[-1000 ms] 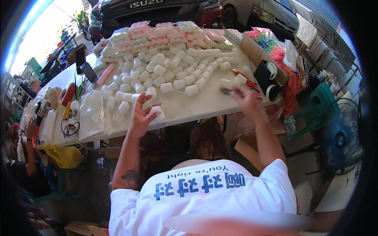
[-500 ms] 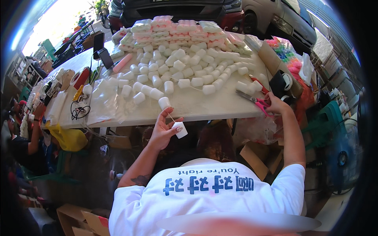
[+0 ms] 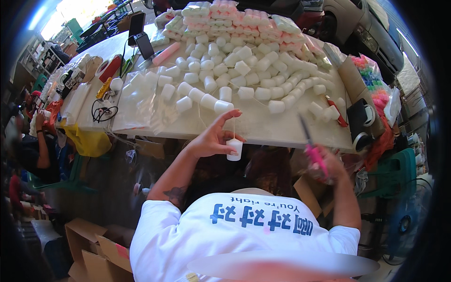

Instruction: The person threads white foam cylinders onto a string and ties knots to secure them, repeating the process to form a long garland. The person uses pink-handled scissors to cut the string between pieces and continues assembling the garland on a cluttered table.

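My left hand (image 3: 211,140) pinches a small white cylinder (image 3: 235,153) in front of the table's near edge. A thin string runs up from the cylinder past my raised index finger, near the strung white cylinders (image 3: 206,100) on the table. To the right, my right hand (image 3: 335,168), blurred by motion, is closed round the pink handles of a pair of scissors (image 3: 315,159). The blades point up and away, apart from the string; whether they are open is too blurred to tell.
White cylinders on strings cover the middle of the table (image 3: 188,126), with stacked bags of pink and white pieces (image 3: 235,19) behind. A red-handled tool (image 3: 339,115) lies at right. Plastic bags (image 3: 136,103) lie at left. An open carton (image 3: 103,254) stands on the floor; another person works far left.
My right hand has lifted the scissors off the table's right side and brought them nearer. My left hand with the cylinder has shifted right, and the view has shifted.
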A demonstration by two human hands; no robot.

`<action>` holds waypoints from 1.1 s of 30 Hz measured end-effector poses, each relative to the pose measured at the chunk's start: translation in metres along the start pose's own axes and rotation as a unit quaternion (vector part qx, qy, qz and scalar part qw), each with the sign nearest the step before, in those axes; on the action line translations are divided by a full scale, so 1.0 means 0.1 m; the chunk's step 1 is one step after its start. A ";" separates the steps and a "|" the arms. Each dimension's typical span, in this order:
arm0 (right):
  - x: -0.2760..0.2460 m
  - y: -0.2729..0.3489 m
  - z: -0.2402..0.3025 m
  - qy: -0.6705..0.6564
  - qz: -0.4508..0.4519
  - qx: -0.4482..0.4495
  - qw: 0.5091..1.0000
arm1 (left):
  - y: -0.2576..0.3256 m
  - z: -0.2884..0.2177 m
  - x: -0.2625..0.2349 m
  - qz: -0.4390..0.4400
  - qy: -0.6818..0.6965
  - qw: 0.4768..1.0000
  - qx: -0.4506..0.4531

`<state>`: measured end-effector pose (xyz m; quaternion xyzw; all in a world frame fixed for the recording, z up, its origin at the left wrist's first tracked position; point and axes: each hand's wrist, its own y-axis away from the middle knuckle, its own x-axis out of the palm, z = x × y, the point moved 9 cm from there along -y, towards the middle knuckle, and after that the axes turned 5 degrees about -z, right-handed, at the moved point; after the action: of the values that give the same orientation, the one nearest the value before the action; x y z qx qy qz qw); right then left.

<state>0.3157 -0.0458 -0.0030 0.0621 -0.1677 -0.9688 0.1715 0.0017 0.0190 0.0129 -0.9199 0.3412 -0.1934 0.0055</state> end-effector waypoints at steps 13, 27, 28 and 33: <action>1.50 -0.53 -0.09 0.098 0.254 0.019 0.962 | 0.19 0.09 -0.07 0.022 0.032 0.999 -0.021; 0.84 -0.47 -0.04 -0.050 -0.007 0.062 0.997 | 0.12 0.18 -0.01 -0.028 0.007 0.999 -0.035; 0.78 -0.46 0.08 -0.104 -0.036 -0.005 0.994 | 0.09 0.21 0.03 -0.042 0.015 0.998 -0.041; 1.02 -0.53 0.20 -0.140 -0.088 -0.130 0.978 | -0.12 0.34 0.24 -0.177 0.025 0.983 0.047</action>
<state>0.2001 -0.0292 -0.0089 -0.0826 -0.0566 -0.9927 0.0671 0.0384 0.0093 -0.0079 -0.9595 0.1631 -0.2298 0.0057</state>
